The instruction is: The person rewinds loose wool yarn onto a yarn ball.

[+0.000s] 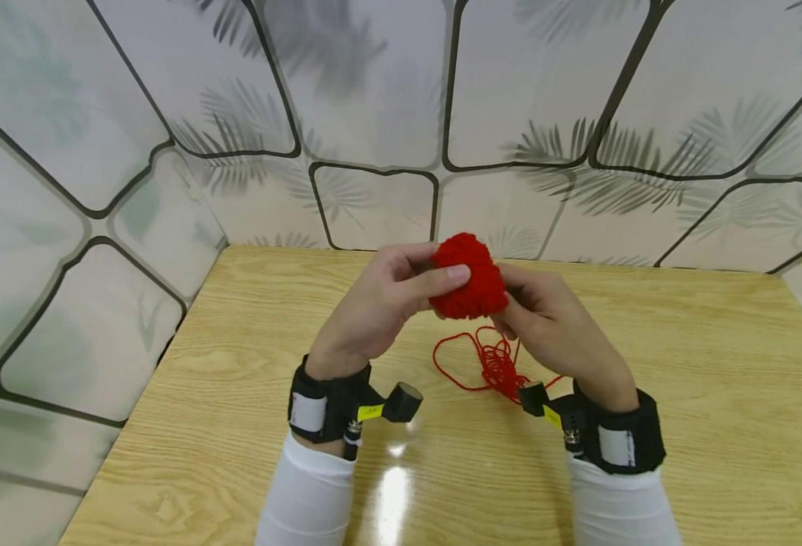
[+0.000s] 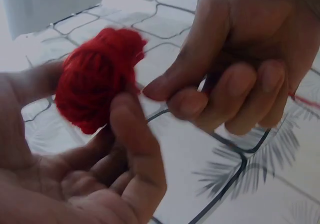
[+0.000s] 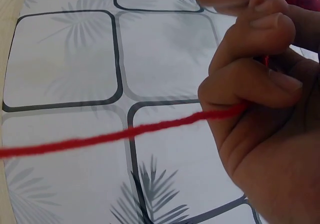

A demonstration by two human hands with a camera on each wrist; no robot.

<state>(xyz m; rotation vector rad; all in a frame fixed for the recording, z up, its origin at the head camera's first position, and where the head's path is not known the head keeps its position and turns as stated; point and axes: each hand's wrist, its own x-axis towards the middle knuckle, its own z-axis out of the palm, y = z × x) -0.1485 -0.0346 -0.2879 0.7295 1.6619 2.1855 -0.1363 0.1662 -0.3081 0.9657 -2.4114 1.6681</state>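
A ball of red yarn [image 1: 467,284] is held above the table by my left hand [image 1: 380,303], its thumb across the near face and fingers behind. In the left wrist view the wound strands of the yarn ball [image 2: 95,82] show between thumb and fingers. Close by on the right, my right hand [image 1: 554,318] has its fingers curled, thumb and forefinger pinching near the ball's edge. A red strand [image 3: 125,133] runs out from between the curled fingers of the right hand [image 3: 265,99]. Below the hands, a loose tangle of red yarn [image 1: 499,371] lies on the table.
The wooden table [image 1: 237,425] has a glossy light reflection near its front. Behind it and to the left stands a wall [image 1: 380,91] with a stone-and-leaf pattern. Each wrist wears a black strap [image 1: 328,402] with a small camera.
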